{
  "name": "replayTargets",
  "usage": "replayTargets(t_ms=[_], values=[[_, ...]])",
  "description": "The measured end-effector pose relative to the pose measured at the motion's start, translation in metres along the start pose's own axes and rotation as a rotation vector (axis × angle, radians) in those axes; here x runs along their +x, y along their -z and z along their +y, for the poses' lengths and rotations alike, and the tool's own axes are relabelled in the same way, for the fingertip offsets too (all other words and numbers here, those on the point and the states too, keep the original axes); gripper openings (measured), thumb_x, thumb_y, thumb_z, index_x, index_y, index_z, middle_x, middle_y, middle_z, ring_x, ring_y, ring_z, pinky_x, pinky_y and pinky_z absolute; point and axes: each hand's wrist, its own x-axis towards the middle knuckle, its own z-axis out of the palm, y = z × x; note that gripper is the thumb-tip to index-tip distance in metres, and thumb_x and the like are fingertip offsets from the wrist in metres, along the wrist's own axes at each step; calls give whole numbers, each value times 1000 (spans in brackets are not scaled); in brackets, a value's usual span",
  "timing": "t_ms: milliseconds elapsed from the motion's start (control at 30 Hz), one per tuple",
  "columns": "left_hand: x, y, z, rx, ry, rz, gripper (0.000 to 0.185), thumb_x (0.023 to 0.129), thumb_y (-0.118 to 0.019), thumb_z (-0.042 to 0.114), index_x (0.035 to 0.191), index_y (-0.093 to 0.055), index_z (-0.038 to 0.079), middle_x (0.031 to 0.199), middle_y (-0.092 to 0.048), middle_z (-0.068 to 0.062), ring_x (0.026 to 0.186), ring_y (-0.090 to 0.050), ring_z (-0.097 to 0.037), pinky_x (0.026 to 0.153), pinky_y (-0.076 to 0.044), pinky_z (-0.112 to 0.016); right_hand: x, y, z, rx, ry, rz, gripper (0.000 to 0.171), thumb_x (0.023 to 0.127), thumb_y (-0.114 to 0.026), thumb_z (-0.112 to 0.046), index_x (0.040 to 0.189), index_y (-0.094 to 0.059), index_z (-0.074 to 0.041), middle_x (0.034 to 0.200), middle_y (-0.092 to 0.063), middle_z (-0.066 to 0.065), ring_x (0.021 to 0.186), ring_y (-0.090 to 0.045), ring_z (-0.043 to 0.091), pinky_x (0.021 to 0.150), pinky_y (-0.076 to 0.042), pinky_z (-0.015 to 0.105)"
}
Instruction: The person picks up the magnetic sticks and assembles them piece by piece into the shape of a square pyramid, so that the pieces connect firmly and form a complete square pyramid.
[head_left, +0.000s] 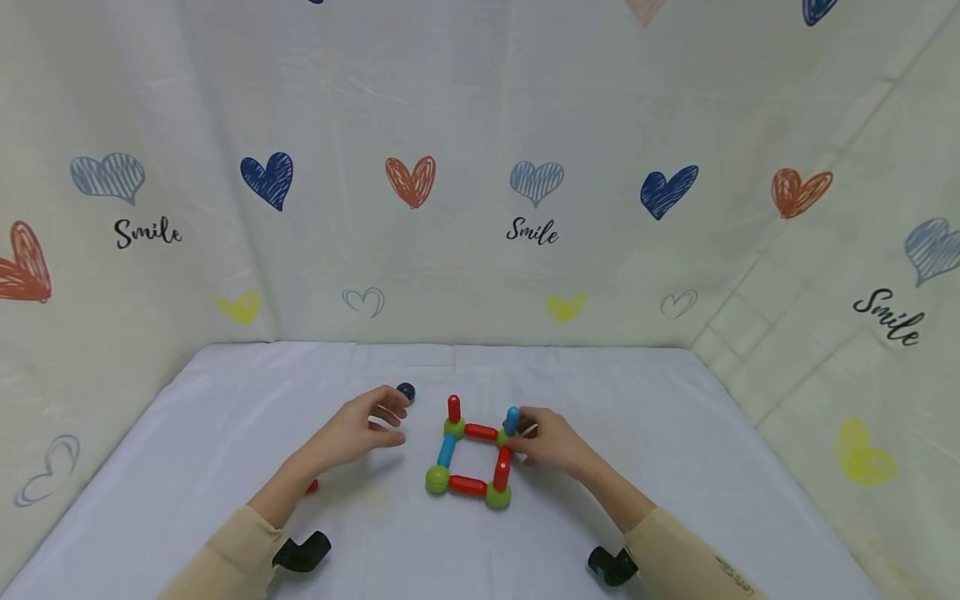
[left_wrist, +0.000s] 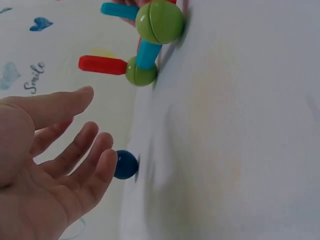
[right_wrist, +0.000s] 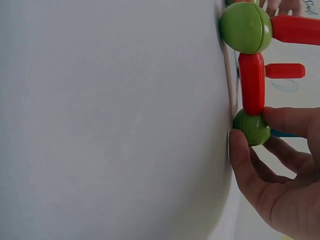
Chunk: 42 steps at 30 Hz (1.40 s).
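Note:
A square frame of green balls joined by red and blue rods lies on the table. A red rod [head_left: 453, 408] stands up from its back-left ball [head_left: 453, 427], and a blue rod [head_left: 512, 420] rises at the back-right corner. My right hand [head_left: 553, 439] grips the back-right green ball [right_wrist: 254, 129] between thumb and fingers. Left of the frame, my left hand [head_left: 366, 425] hovers with loosely bent fingers and holds nothing. Just beyond its fingertips is a dark blue ball [left_wrist: 126, 165], partly hidden by them. The front-left green ball [head_left: 437, 479] bears no upright rod.
A small red piece [head_left: 312, 486] shows beside the left forearm, mostly hidden by it. White cloth [head_left: 420, 554] covers the table. Behind it hangs a pale curtain [head_left: 465, 267] printed with hearts. Black devices [head_left: 302, 552] are at both wrists.

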Motion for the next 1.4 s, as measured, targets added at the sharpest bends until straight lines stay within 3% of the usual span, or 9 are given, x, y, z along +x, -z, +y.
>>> replayTargets(t_ms=[333,533,700,1067,1233,1400], values=[[-20,22,-1,64,20,-190,40,91,-79,13,125,-60,3,118,-64,-11,110,-61,-31,91,-54,-32,-13,6,1,10,-24,-30,26,89,-81,-15,105,-63,-5,95,-61,6,86,-61,22,68,-60,33],[-29,34,2,124,42,-279,34,90,-80,14,119,-63,6,113,-64,-8,104,-60,-28,86,-53,-30,-15,12,5,41,22,-92,32,87,-82,-16,111,-63,-5,99,-63,6,86,-63,23,70,-60,36],[-38,47,-3,199,87,-307,26,86,-82,13,106,-66,9,101,-64,-5,92,-58,-24,78,-50,-32,-11,17,8,32,80,-149,29,87,-81,-12,113,-68,-5,98,-67,4,85,-62,23,70,-59,39],[-58,68,-11,279,176,-337,32,76,-86,8,103,-69,14,100,-63,0,94,-54,-25,80,-47,-36,-14,21,10,36,95,-174,24,87,-80,-9,108,-70,-3,95,-69,3,84,-65,22,71,-59,38],[-63,72,-12,278,242,-340,35,74,-86,5,103,-69,13,99,-62,-3,93,-53,-26,79,-47,-39,-20,20,7,28,80,-181,25,85,-83,-13,104,-67,-6,93,-65,5,80,-63,22,70,-58,37],[-66,74,-13,268,251,-344,36,73,-87,2,103,-68,12,97,-61,-4,92,-53,-26,77,-47,-36,-23,16,5,21,75,-202,28,84,-86,-16,99,-64,-7,93,-63,5,78,-63,22,69,-57,35]])
